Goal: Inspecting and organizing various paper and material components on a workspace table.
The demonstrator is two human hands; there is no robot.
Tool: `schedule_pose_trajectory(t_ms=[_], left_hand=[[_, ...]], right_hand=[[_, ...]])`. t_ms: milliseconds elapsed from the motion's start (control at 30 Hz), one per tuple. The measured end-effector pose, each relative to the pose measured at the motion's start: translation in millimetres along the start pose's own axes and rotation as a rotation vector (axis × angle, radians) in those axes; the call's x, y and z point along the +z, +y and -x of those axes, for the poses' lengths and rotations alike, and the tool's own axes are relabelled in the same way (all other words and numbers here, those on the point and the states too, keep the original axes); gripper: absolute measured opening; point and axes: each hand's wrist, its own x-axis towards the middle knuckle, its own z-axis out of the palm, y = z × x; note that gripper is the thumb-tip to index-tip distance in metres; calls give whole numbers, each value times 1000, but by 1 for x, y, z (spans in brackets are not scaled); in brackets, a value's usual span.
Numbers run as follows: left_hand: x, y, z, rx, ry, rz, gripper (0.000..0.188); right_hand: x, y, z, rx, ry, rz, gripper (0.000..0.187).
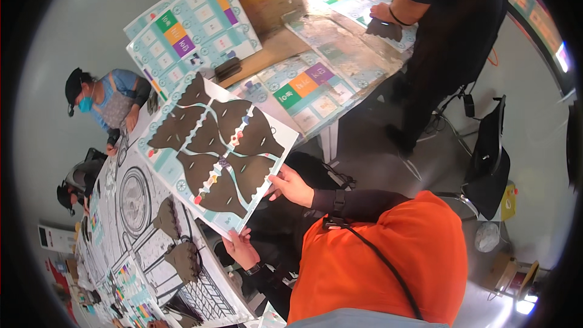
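Long counter (121, 206) w/ black-and-white printed cover runs from centre to 7 o'clock; more counters w/ teal printed sheets (194, 30) at 12. Grey floor, black chair (489, 158) at 3. Other people at 9 and 1. Both forearms in black sleeves reach toward centre from 5 o'clock. Left hand (243, 249) grips lower edge of a white board w/ brown die-cut shapes (215, 152), fingers clenched on it. Right hand (291, 185) grasps its right edge, thumb on top. Board is tilted, held above counter edge at centre.

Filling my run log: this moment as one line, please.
left hand grips printed board near corner | right hand grips its side edge | board covered with brown pieces | long table alongside
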Motion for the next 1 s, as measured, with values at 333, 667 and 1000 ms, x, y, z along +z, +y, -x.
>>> schedule_pose_trajectory(t_ms=[333,667,1000], left_hand=[[71,18,22,-59,-226,-59,37],[110,8,27,-120,-549,-231,48],[72,-1,29,-164,-426,-235,44]], right_hand=[[-43,-74,19,-161,120,87,58],[-155,-123,52,-354,416,45,41],[-225,-159,79,-403,545,238,48]])
